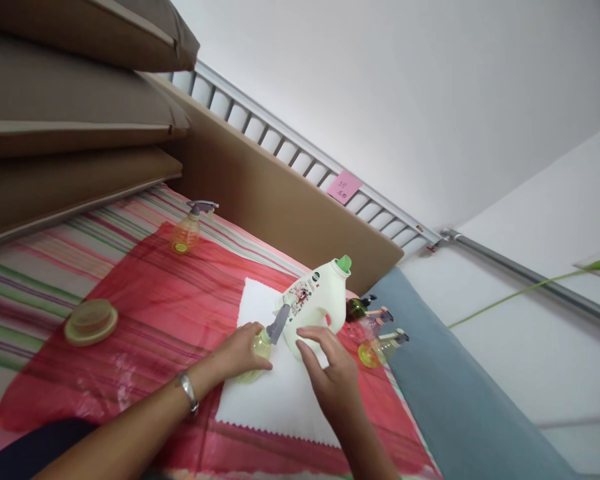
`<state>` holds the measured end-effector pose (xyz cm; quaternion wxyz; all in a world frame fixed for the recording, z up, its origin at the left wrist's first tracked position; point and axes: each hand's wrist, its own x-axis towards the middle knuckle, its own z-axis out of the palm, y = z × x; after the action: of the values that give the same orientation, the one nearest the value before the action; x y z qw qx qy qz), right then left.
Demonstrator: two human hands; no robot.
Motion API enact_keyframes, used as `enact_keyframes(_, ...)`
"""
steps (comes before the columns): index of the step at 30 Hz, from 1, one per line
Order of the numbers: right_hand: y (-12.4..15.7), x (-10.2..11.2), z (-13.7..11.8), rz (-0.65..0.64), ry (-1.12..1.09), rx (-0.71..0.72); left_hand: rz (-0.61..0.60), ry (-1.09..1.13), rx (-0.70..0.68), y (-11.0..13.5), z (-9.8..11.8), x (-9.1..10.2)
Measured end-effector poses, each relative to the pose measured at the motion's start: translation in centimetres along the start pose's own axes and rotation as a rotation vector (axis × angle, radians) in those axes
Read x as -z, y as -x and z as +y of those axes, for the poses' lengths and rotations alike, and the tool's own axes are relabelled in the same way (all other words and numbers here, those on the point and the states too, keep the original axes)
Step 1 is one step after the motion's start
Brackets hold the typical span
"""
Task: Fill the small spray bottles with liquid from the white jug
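Observation:
My left hand is wrapped round a clear spray bottle with a grey trigger head and yellowish liquid. The bottle is over a white cloth with zigzag edges; my fingers hide part of it. To the right of the bottle, my right hand is held up with thumb and fingertips apart, holding nothing. Just behind both hands stands a white detergent jug with a green cap, a picture label and a side handle. My right fingertips overlap its lower part; I cannot tell whether they touch.
A red plastic sheet covers part of a striped bedspread. Another spray bottle stands far left, near a round yellowish lidded container. Several bottles cluster at right. Behind are a tan board and stacked cushions.

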<state>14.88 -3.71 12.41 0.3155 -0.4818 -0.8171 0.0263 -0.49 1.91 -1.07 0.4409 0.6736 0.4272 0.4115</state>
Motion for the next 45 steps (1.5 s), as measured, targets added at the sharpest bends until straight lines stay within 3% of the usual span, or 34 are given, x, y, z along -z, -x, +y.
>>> enact_keyframes(2, 2.8, -1.9, 2.5, 0.028, -0.106, -0.280, -0.023, 0.007, -0.005, 0.3, 0.4, 0.4)
enact_keyframes(5, 5.4, -5.8, 5.1, -0.167, -0.330, -0.512, -0.125, 0.076, 0.004, 0.8, 1.5, 1.4)
enact_keyframes(8, 5.7, -8.8, 5.6, -0.197, -0.472, -0.513, -0.251, 0.171, 0.003, 1.0, 2.8, 2.7)
enact_keyframes(11, 4.9, -10.2, 4.9, -0.173, -0.568, -0.442, -0.270, 0.209, -0.046, 0.9, 3.7, 3.3)
enact_keyframes(15, 4.2, -10.7, 4.1, -0.160, -0.577, -0.434, -0.210, 0.204, -0.059, 0.5, 4.0, 2.6)
enact_keyframes(20, 3.9, -11.0, 3.7, -0.155, -0.528, -0.406, 0.005, 0.141, -0.024, 0.4, 4.0, 1.5)
enact_keyframes(26, 3.6, -11.0, 3.4, -0.149, -0.503, -0.424, -0.092, 0.170, -0.073, 0.4, 4.0, 1.1)
enact_keyframes(30, 3.5, -11.0, 3.2, -0.165, -0.500, -0.416, 0.090, 0.040, 0.020, 0.5, 4.2, 0.6)
enact_keyframes(36, 4.0, -11.4, 3.9, -0.153, -0.509, -0.473, -0.043, 0.134, -0.090, 0.6, 3.8, 0.6)
enact_keyframes(41, 3.9, -11.5, 3.9, -0.148, -0.550, -0.439, 0.152, 0.108, -0.039, 0.7, 4.0, 0.0)
enact_keyframes(45, 3.9, -11.5, 3.9, -0.152, -0.554, -0.451, -0.027, 0.141, -0.085, 0.7, 4.0, 0.2)
